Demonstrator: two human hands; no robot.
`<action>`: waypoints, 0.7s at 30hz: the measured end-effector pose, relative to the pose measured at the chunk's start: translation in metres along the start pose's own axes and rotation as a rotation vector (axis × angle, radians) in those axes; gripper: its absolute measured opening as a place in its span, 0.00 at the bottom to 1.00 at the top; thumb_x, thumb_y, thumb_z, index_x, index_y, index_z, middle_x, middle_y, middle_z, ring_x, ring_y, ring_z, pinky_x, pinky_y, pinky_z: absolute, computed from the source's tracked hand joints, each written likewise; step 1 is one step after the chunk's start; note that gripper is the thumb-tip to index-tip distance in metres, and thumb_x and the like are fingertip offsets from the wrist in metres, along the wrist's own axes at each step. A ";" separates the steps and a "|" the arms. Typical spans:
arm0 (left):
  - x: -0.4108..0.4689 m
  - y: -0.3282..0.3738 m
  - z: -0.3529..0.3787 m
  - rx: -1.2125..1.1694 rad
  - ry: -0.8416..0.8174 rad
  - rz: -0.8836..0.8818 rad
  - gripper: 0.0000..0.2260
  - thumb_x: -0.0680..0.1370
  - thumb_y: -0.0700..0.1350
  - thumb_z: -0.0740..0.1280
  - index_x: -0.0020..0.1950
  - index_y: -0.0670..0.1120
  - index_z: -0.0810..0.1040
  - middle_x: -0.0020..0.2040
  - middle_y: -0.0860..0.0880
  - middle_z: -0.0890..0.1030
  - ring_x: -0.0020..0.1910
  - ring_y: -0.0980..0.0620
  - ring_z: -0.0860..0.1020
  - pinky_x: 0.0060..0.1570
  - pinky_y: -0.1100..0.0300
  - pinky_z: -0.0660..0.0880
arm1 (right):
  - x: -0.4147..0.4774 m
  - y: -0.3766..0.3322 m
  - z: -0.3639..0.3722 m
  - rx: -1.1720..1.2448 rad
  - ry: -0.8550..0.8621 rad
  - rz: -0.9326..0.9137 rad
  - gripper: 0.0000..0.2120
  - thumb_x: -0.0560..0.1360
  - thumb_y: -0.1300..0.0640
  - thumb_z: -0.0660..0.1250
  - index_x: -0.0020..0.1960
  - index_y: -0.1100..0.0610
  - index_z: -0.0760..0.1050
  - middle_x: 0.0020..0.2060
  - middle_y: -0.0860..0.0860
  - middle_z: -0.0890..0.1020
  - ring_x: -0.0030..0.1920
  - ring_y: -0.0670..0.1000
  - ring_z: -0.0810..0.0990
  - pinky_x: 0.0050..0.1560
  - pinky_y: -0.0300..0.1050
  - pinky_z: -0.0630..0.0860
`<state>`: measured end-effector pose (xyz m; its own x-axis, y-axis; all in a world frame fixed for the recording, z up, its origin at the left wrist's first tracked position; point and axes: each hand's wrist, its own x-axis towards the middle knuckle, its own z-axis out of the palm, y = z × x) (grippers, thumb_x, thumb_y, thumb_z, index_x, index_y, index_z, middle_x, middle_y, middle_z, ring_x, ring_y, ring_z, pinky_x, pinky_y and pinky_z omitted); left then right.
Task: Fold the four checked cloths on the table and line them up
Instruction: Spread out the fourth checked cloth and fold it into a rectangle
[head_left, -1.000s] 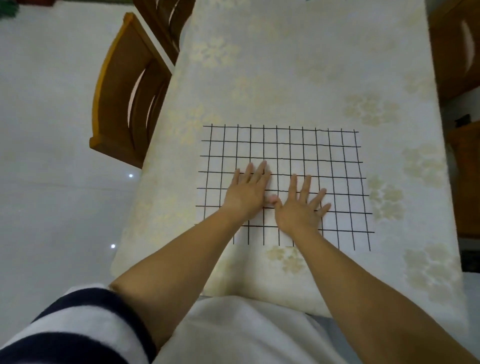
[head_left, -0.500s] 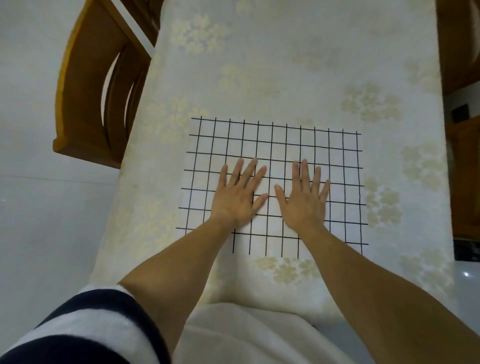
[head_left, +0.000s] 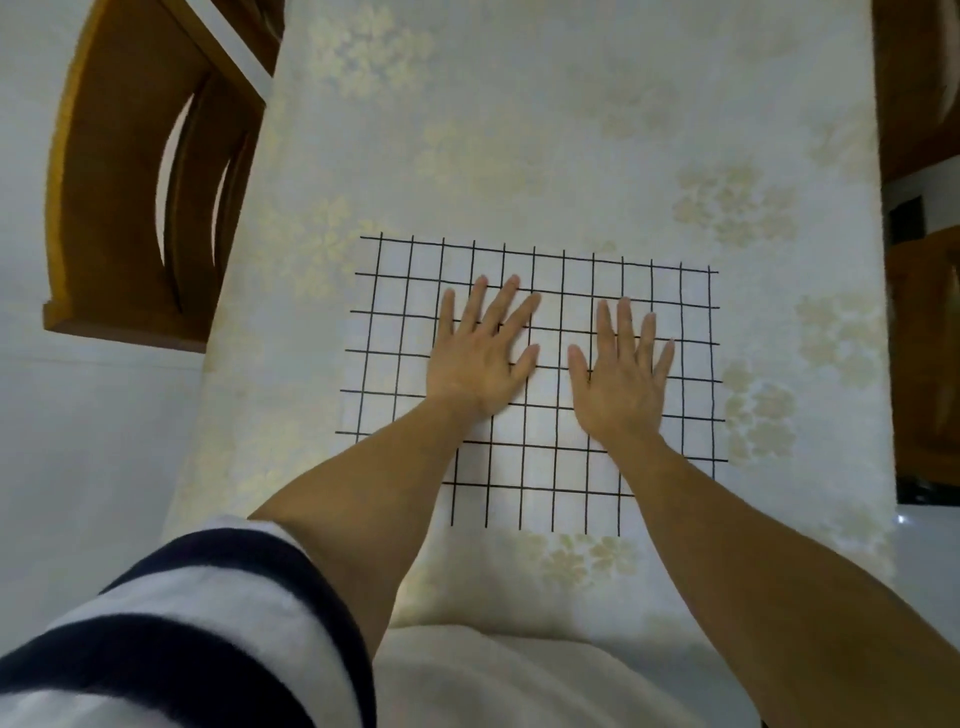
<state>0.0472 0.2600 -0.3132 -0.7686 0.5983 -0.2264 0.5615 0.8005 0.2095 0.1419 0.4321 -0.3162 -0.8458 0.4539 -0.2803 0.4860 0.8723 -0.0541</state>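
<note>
The fingers (head_left: 501, 306) of the left hand (head_left: 480, 358) and the right hand (head_left: 621, 376) are spread wide and laid flat on the checked cloth (head_left: 566, 467), which is spread on the floral-covered surface (head_left: 571, 130).

A wooden chair (head_left: 130, 176) stands on pale floor (head_left: 78, 441).

Checked cloth (head_left: 405, 332) lies flat on the table (head_left: 571, 130) — left grip (head_left: 478, 358) and right grip (head_left: 621, 379) rest on it, side by side. Chair (head_left: 119, 182) stands left of the cloth.
</note>
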 end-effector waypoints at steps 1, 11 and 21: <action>0.000 0.001 -0.001 0.003 -0.001 0.006 0.28 0.82 0.65 0.38 0.81 0.59 0.37 0.82 0.55 0.36 0.80 0.47 0.34 0.76 0.38 0.37 | 0.001 0.010 -0.002 0.011 -0.008 0.031 0.33 0.81 0.34 0.36 0.80 0.47 0.35 0.80 0.48 0.37 0.79 0.55 0.35 0.77 0.61 0.37; 0.003 -0.001 -0.022 -0.047 -0.144 0.052 0.40 0.80 0.70 0.50 0.81 0.52 0.35 0.81 0.47 0.32 0.79 0.40 0.32 0.76 0.37 0.35 | -0.025 0.085 -0.042 0.397 0.098 0.571 0.39 0.70 0.35 0.72 0.68 0.61 0.68 0.64 0.60 0.75 0.64 0.62 0.73 0.64 0.59 0.71; -0.008 0.013 -0.035 -0.060 -0.423 -0.013 0.63 0.64 0.71 0.75 0.79 0.57 0.29 0.78 0.50 0.26 0.77 0.39 0.28 0.73 0.30 0.36 | -0.042 0.104 -0.081 0.948 -0.065 0.521 0.12 0.74 0.47 0.73 0.43 0.55 0.75 0.38 0.47 0.77 0.39 0.47 0.76 0.41 0.42 0.70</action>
<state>0.0497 0.2648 -0.2758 -0.5755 0.5590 -0.5969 0.5240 0.8124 0.2557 0.2101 0.5186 -0.2325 -0.4867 0.6930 -0.5319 0.7780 0.0671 -0.6247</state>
